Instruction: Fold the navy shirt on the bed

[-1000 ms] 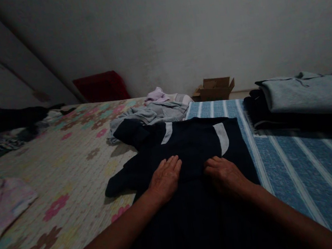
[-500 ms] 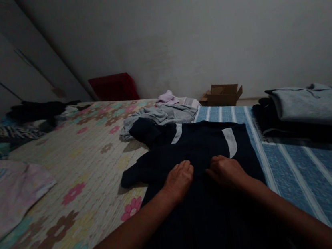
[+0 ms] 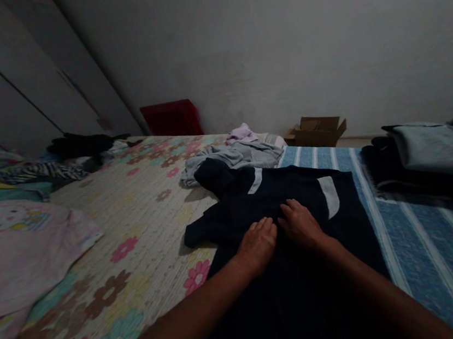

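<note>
A dark navy long-sleeved top [image 3: 247,205] with white bands lies spread over the bed, its sleeve ends pointing left. My left hand [image 3: 259,242] is closed, its bent fingers gripping the cloth near the middle of the top. Close beside it, my right hand [image 3: 300,223] lies on the same garment with fingers stretched forward, pressing the fabric. The thumbs and undersides of both hands are hidden. The lower part of the top is very dark between my forearms.
A grey garment heap [image 3: 233,157] lies behind the top. Folded grey and black clothes [image 3: 442,146] are stacked on the blue striped cloth [image 3: 429,238] at right. A pink garment [image 3: 33,242] lies at left. An open cardboard box [image 3: 316,131] and a red object [image 3: 173,118] are near the wall.
My right hand has moved left and forward across the top, its fingers straightening, and is nearer my left hand. The left hand stays about the same spot on the cloth. The view has turned left.
</note>
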Tool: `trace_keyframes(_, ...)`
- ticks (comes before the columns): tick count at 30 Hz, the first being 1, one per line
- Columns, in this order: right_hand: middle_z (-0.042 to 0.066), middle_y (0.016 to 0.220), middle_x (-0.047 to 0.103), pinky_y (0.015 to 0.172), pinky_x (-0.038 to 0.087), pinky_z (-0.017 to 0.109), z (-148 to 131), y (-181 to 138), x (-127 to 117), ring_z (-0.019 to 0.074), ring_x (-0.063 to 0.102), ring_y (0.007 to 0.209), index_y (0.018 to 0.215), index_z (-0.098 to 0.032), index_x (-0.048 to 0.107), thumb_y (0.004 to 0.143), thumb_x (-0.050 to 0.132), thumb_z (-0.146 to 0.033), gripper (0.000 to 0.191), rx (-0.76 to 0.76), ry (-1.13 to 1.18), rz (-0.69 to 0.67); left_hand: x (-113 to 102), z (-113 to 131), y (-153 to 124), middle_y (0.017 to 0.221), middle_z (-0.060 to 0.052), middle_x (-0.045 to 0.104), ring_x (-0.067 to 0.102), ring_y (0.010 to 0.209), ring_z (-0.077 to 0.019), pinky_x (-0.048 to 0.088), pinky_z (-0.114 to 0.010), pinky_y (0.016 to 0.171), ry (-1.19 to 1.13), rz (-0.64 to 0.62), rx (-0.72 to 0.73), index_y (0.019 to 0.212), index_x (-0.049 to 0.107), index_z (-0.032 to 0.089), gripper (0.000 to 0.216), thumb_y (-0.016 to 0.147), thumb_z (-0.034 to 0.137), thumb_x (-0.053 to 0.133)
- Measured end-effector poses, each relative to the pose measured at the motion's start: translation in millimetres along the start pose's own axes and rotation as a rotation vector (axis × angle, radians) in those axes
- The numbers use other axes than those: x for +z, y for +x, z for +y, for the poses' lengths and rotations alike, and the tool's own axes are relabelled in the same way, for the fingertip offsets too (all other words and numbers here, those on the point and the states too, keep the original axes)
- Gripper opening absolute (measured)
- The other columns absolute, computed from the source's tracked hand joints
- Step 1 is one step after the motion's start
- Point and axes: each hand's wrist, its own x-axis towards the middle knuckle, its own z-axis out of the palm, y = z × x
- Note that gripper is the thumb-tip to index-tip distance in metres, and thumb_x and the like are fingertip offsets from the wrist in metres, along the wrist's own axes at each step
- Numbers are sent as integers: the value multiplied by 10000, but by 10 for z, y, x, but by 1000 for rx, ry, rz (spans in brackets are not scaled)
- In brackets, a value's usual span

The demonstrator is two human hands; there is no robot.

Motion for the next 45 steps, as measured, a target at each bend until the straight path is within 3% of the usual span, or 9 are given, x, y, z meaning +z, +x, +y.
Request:
trace_keyframes(5,181,1442,322,1050,202,430,-52,7,117,289,230,1346,1347,-87,398,928,320,-391,524,6,9,-34,-86,-34,-36,1282,-158,533,472,1217,-221,394,-361,1007,-76,13,52,1188,516,103,367,844,53,400)
trace_keyframes(8,175,1480,245,1077,123,443,-67,-36,169,293,149,1373,1402,-87,326,927,286,-466,609,13,-4,-54,-280,-189,-105,1252,-126,558,497,1182,-195,408,-313,997,-136,114,74,1096,571,132,331,818,47,411)
trace_keyframes(11,172,1489,221,1083,97,442,-71,-56,176,293,123,1378,1412,-92,312,911,269,-536,671,14,-7,-60,-492,-503,-201,1218,-132,570,502,1157,-218,408,-351,989,-118,252,-125,1048,589,137,285,839,101,400)
trace_keyframes(15,177,1490,215,1078,91,457,-74,-53,162,306,111,1378,1421,-131,305,893,264,-593,703,1,6,-66,-564,-1012,-307,1054,-108,627,557,1035,-266,424,-397,905,-123,111,-427,948,612,171,199,784,218,509)
trace_keyframes(20,183,1489,213,1076,82,468,-80,-63,159,316,104,1377,1424,-158,302,871,259,-642,737,-5,15,-62,-418,-1354,-297,872,-55,650,600,854,-232,430,-326,761,-289,61,-470,894,610,194,199,712,219,535)
trace_keyframes(26,156,1498,201,1063,88,489,-85,-75,134,330,95,1375,1425,-237,302,852,261,-677,723,-21,18,-68,-520,-1475,-176,712,-2,607,575,731,-188,420,-284,675,-504,145,-483,767,596,197,180,609,202,511)
trace_keyframes(32,102,1511,183,1045,82,531,-93,-72,101,349,69,1374,1400,-349,321,861,307,-650,618,-35,15,-101,-572,-1597,-138,630,15,608,563,594,-157,441,-281,611,-1094,308,-707,700,583,183,221,521,312,579)
trace_keyframes(41,114,1505,200,1028,79,591,-96,-79,75,351,88,1372,1385,-378,337,910,311,-550,506,-151,29,-95,-486,-1511,-235,626,15,647,593,598,-160,448,-256,582,-1141,268,-796,698,638,181,223,532,326,670)
trace_keyframes(45,117,1493,232,1048,134,536,-106,-78,55,333,134,1368,1388,-372,331,934,315,-467,464,-238,26,-62,-580,-1477,-334,721,-20,689,628,667,-182,472,-256,590,-1180,121,-801,790,666,174,374,538,441,735)
